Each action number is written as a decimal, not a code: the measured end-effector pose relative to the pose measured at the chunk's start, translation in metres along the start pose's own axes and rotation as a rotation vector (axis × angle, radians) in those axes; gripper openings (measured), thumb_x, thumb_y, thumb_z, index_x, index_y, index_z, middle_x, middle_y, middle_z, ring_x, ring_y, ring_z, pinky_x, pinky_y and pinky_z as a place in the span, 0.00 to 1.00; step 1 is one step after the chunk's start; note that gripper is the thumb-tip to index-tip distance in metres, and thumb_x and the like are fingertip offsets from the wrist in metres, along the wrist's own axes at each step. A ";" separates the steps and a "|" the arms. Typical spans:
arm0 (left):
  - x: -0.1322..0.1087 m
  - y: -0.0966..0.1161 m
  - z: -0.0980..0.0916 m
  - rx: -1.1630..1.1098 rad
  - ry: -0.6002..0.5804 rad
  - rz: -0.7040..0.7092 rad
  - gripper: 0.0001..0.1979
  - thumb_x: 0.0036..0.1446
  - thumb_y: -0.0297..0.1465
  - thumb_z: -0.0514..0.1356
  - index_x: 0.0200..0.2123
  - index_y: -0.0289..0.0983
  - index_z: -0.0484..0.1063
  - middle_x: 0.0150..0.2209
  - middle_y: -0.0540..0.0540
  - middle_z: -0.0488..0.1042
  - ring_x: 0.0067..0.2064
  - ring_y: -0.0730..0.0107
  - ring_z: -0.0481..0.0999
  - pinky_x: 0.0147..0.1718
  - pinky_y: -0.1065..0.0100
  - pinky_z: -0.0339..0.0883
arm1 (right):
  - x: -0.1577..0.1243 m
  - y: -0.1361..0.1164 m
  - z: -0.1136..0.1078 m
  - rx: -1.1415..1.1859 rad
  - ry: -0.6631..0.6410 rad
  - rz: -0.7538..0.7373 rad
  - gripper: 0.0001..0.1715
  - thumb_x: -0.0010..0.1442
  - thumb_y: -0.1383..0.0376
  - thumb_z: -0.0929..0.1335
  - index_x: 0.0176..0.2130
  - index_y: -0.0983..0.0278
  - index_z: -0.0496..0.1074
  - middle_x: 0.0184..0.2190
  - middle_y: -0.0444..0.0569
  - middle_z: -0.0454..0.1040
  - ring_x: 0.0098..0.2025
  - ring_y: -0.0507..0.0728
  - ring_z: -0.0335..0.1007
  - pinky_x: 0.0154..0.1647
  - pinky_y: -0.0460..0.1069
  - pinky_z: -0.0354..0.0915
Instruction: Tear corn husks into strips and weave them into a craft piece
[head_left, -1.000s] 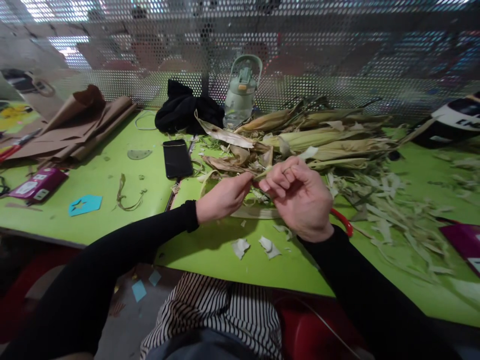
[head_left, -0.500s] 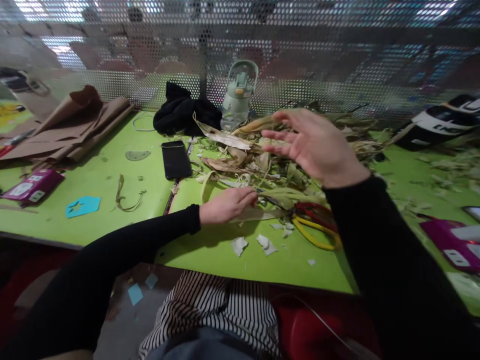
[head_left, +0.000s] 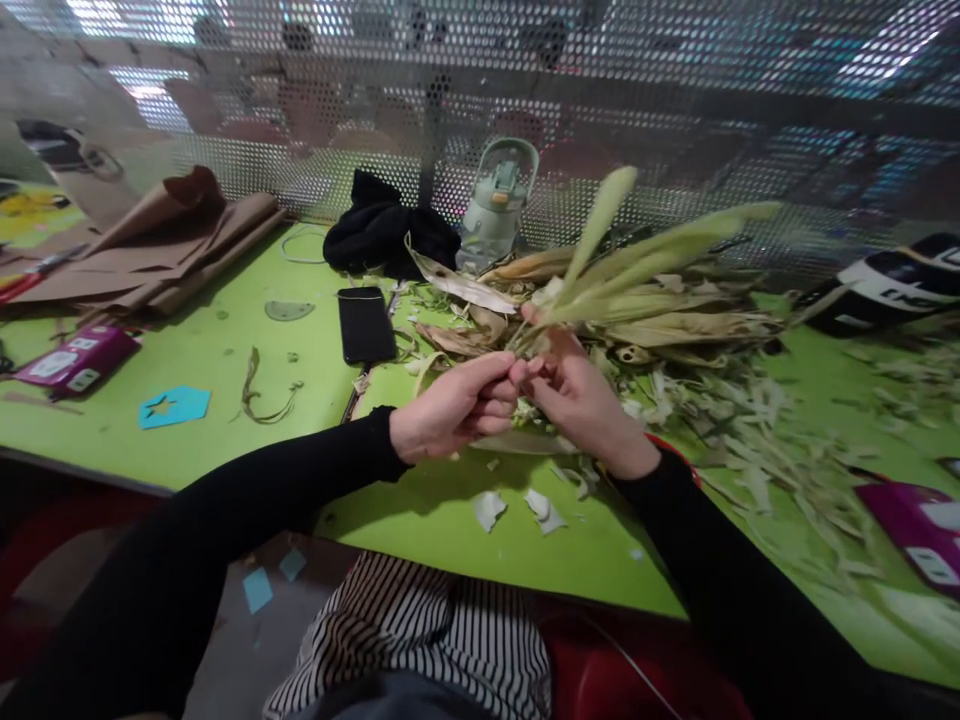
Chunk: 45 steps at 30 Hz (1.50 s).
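Note:
Both my hands meet over the green table (head_left: pixel 225 360) in front of a heap of corn husks (head_left: pixel 675 320). My right hand (head_left: pixel 574 395) is closed on the base of a bunch of long pale green husk leaves (head_left: pixel 637 260) that fan up and to the right. My left hand (head_left: pixel 454 405) is closed, its fingers pinched at the same base, touching the right hand's fingers. Small torn husk bits (head_left: pixel 525 505) lie on the table below my hands.
A black phone (head_left: pixel 366 324) lies left of the hands, a green water bottle (head_left: pixel 496 200) and black cloth (head_left: pixel 382 230) stand at the back. Brown paper (head_left: pixel 157 245), purple packets (head_left: pixel 75 358) (head_left: pixel 919 525) and a blue cutout (head_left: pixel 172 406) lie around. Husk scraps (head_left: pixel 757 440) cover the right side.
My right hand, open and reaching over the husk heap half a second ago, has come back closed on a bunch of husk leaves. My left hand rose from the table to meet it.

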<state>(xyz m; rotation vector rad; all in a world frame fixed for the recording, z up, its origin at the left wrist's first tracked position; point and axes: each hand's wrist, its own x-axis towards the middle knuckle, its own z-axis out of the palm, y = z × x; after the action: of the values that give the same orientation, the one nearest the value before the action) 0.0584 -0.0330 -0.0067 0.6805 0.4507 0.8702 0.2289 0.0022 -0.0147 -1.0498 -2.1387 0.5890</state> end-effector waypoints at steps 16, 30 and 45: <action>0.001 -0.008 -0.001 -0.077 0.041 0.002 0.16 0.70 0.31 0.48 0.28 0.36 0.60 0.22 0.58 0.41 0.19 0.81 0.39 0.13 0.81 0.41 | -0.009 0.004 0.010 -0.136 0.223 -0.027 0.19 0.61 0.61 0.67 0.50 0.66 0.72 0.28 0.46 0.70 0.26 0.55 0.65 0.28 0.50 0.63; 0.014 -0.014 -0.014 0.534 0.288 0.221 0.16 0.71 0.36 0.48 0.29 0.38 0.59 0.22 0.57 0.52 0.20 0.80 0.51 0.20 0.76 0.47 | -0.025 -0.011 0.013 -0.389 0.069 -0.266 0.15 0.70 0.63 0.59 0.39 0.64 0.73 0.28 0.49 0.76 0.25 0.54 0.67 0.28 0.49 0.58; 0.019 -0.007 -0.037 2.058 0.288 0.448 0.19 0.72 0.38 0.44 0.41 0.35 0.70 0.33 0.44 0.74 0.31 0.68 0.69 0.28 0.67 0.55 | -0.020 -0.011 -0.004 0.544 -0.117 0.286 0.13 0.65 0.57 0.67 0.34 0.63 0.72 0.17 0.36 0.57 0.18 0.47 0.48 0.19 0.46 0.45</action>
<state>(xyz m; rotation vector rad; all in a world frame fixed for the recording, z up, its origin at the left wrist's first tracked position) 0.0505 -0.0076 -0.0397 2.6073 1.5056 0.6469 0.2350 -0.0200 -0.0120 -1.0249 -1.7699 1.3090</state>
